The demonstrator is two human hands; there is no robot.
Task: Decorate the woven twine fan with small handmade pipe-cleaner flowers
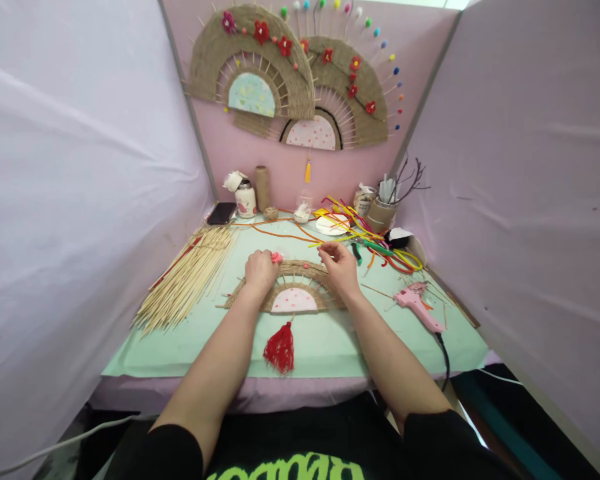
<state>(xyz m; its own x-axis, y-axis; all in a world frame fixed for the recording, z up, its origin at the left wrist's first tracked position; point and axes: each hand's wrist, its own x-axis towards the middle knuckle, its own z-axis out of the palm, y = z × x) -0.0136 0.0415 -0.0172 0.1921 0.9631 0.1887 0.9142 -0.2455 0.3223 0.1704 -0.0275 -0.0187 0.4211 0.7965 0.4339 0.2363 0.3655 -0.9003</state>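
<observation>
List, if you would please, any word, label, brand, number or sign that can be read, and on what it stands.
Nothing is clearly readable.
Black shirt: green lettering, cut off at the bottom edge.
White jar: any print too small to read.
Patterned container: likewise.

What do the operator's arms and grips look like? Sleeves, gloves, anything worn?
Human arms. Black short sleeves: left sleeve, right sleeve, matching a black shirt with lime-green lettering. Both forearms bare. Left grip and right grip are ungloved five-fingered hands; no watch or cables on the arms. Rings: too small to tell.
</observation>
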